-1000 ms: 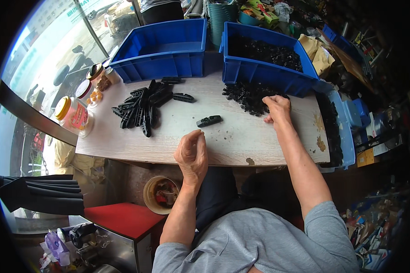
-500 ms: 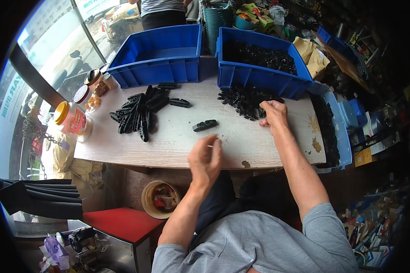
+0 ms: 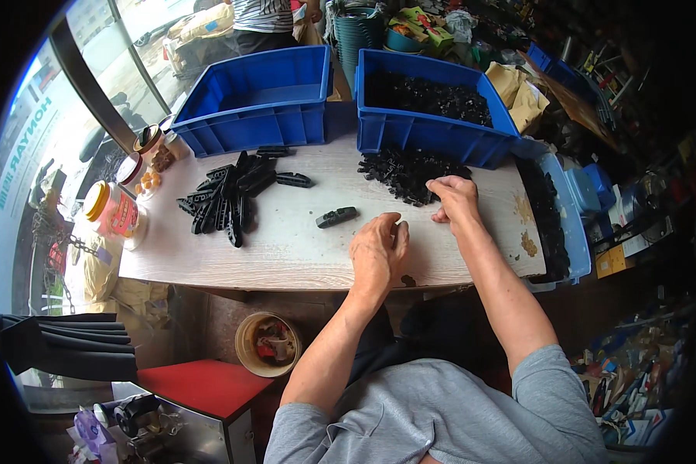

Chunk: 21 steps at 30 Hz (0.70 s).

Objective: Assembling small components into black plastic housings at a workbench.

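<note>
Over the near middle of the table, my left hand (image 3: 377, 251) is loosely bent, thumb and fingers a little apart, with nothing visible in it. Just left of its fingertips lies a single long black plastic part (image 3: 337, 217), apart from the others. My right hand (image 3: 454, 203) is at the near right edge of a heap of small black plastic pieces (image 3: 400, 172). Its thumb and index finger are pinched together; whatever they hold is too small or hidden to make out. At the left, several long black parts (image 3: 228, 193) lie in a loose pile.
Along the back stand a blue bin (image 3: 247, 120) with a bare floor and a blue bin (image 3: 433, 139) of black pieces. Lidded jars (image 3: 120, 213) line the left edge. A light blue tub (image 3: 578, 232) adjoins the right edge. A bucket (image 3: 247, 348) sits below. Another person (image 3: 263, 19) stands behind.
My left hand has moved right and slightly forward, toward my right hand. My right hand stays by the heap, still pinched. The whole view has shifted slightly.
</note>
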Tool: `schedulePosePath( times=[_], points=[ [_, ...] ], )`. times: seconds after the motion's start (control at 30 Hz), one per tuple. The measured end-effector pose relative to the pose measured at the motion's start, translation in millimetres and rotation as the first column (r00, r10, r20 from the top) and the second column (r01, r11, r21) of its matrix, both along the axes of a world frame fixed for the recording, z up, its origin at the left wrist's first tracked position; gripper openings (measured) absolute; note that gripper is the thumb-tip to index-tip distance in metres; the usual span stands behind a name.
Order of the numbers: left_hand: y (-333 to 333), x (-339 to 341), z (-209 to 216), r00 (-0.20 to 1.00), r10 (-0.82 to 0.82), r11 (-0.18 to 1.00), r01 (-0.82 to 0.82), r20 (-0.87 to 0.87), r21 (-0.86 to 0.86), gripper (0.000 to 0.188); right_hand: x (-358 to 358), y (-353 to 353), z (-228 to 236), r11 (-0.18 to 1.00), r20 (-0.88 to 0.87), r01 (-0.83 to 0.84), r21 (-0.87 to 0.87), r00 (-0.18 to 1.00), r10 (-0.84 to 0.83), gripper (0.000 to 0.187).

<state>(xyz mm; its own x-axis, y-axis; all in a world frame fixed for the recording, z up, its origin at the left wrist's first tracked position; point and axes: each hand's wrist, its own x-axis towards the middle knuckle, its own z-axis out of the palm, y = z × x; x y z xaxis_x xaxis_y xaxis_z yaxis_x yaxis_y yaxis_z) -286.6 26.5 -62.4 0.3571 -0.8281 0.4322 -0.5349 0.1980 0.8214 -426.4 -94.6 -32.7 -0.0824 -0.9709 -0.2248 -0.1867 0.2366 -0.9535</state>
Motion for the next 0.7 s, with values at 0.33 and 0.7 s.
schedulePosePath(
  times=[0.33, 0.7],
  points=[
    [3.2, 1.5, 3.2, 0.998, -0.024, 0.999, 0.025, -0.056, 0.020, 0.015, 0.2, -1.4, -1.4, 1.000, -0.075, 0.010, 0.018, 0.997, -0.009, 0.018],
    [4.4, 2.5, 4.7, 0.996, -0.055, 0.998, 0.056, -0.076, 0.011, 0.014, 1.9, -1.0, 3.7, 0.997, -0.206, -0.045, 0.058, 0.977, 0.056, 0.020]
  ],
)
